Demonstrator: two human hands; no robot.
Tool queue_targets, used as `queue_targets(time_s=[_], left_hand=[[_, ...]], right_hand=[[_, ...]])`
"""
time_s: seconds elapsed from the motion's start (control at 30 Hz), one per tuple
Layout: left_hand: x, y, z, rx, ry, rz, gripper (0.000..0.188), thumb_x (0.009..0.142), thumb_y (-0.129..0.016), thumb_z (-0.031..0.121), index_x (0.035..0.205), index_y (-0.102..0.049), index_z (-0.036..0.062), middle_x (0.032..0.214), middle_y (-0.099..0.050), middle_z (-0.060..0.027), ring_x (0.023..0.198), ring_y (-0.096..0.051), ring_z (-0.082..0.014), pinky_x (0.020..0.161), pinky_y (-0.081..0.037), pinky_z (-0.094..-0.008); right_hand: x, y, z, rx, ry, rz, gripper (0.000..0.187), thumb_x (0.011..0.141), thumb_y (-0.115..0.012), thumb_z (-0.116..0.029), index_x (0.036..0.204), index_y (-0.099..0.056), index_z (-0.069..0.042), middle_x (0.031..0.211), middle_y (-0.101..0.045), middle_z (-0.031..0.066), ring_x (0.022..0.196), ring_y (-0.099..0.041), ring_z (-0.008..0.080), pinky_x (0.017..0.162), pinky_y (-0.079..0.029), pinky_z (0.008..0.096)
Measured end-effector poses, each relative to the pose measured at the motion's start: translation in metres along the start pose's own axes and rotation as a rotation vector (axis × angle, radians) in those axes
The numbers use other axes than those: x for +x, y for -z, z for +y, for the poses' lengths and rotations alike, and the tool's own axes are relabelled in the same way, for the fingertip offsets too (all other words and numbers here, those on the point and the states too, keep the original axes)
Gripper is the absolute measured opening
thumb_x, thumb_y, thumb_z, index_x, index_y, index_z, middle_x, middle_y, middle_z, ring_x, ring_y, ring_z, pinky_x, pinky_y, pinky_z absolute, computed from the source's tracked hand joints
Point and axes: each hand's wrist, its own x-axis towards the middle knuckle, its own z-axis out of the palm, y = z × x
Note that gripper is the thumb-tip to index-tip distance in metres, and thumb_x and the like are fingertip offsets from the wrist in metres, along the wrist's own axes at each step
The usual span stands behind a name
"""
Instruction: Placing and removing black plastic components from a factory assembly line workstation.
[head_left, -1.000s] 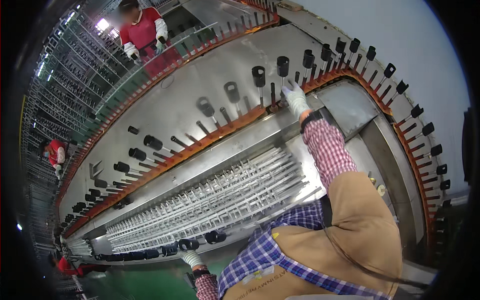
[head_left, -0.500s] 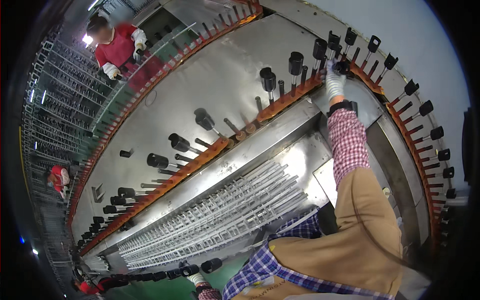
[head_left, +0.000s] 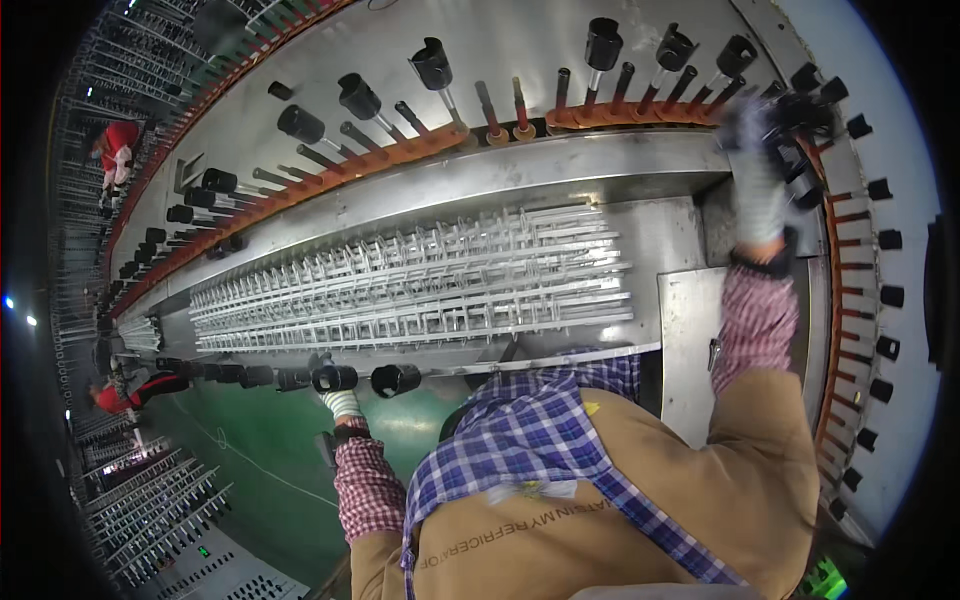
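My left hand, in a striped glove, is closed around a long rack that carries a row of black cylindrical sleeves. Its fingertips show above the bar, beside one sleeve. My right arm reaches to the far right, where the orange conveyor track bends. There my gloved right hand is smeared by motion, so its fingers cannot be made out. Dark, blurred black sleeves crowd right beside it, and whether it grips one is unclear. Other black sleeves stand on upright posts along the track.
Pale metal racks lie stacked in a steel trough between me and the track. A white panel is beside the stack. Farther left, people in red stand near hanging racks. Green floor shows at lower left.
My view has turned to the right, so the trough lies more level. My right hand has moved away from the posts it was among, toward the bend. My left hand stays on the rack.
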Motion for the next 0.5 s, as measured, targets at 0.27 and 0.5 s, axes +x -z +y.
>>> queue_targets(time_s=[0.27,0.5], left_hand=[[0.076,-0.002,-0.035,1.81,-0.879,-0.014,0.026,0.081,-0.054,0.018,0.103,-0.05,0.0046,0.09,-0.056,-0.0062,0.074,-0.053,-0.0134,0.068,-0.045,-0.0279],[0.024,-0.041,-0.062,2.075,-0.583,0.017,0.035,0.084,-0.05,0.029,0.105,-0.049,0.0003,0.084,-0.057,-0.0083,0.065,-0.05,-0.0119,0.058,-0.04,-0.0258]], right_hand=[[-0.243,-0.127,-0.139,1.463,-1.391,-0.379,0.03,0.085,-0.049,-0.027,0.104,-0.05,-0.003,0.089,-0.056,0.0076,0.077,-0.055,0.0128,0.062,-0.048,0.025],[-0.299,-0.179,-0.154,0.255,-0.896,-0.268,0.034,0.087,-0.044,-0.033,0.095,-0.053,-0.002,0.074,-0.058,0.007,0.062,-0.055,0.0121,0.054,-0.044,0.0227]])
